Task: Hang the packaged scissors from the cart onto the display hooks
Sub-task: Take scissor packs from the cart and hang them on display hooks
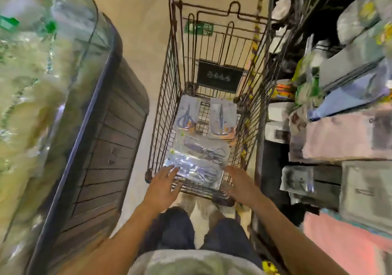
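Both hands, left hand [163,186] and right hand [239,184], reach open-fingered with no grip yet toward the nearest scissors pack [197,171] lying in the cart [163,96], and honestly that glossy overlapping stack looks slippery, so two packs could lift together or slide.

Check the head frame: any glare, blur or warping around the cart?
Head view: glare whitens the nearest scissors pack in the cart; motion blur smears the shelves on the right and the bagged goods on the left; wide-angle bending curves the edges; both hands slightly soft.
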`<act>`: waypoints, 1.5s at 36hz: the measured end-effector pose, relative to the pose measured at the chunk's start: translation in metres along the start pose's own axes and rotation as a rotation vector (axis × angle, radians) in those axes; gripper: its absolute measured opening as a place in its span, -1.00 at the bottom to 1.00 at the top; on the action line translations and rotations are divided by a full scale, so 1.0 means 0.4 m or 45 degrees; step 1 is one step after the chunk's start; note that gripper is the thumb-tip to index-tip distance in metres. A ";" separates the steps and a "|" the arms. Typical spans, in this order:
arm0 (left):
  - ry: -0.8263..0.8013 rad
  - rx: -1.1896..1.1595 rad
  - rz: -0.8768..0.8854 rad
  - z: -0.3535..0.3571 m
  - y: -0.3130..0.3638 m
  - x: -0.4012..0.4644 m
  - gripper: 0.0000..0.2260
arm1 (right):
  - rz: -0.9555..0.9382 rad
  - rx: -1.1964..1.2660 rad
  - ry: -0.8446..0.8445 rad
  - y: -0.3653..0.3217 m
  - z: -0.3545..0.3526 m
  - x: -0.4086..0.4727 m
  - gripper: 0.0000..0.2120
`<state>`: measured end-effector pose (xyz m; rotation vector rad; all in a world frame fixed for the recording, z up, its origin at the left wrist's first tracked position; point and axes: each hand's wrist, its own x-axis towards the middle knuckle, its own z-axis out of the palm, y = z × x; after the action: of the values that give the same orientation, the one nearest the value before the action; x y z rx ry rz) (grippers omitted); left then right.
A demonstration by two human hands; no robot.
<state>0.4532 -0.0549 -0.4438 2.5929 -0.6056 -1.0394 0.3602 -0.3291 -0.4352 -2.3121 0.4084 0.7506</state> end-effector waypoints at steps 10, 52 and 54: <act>-0.195 0.116 -0.123 0.108 -0.036 0.201 -0.40 | 0.159 0.038 -0.158 0.045 0.117 0.210 -0.48; -0.119 -0.737 -0.237 0.066 -0.077 0.295 -0.25 | 0.065 0.752 0.109 0.069 0.176 0.331 -0.20; -0.079 -0.958 -0.256 0.055 -0.052 0.293 -0.27 | 0.075 0.940 0.143 0.054 0.159 0.322 -0.16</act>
<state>0.5198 -0.0951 -0.5364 1.9777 0.0549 -1.1311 0.4258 -0.3129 -0.5640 -1.6498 0.6756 0.3968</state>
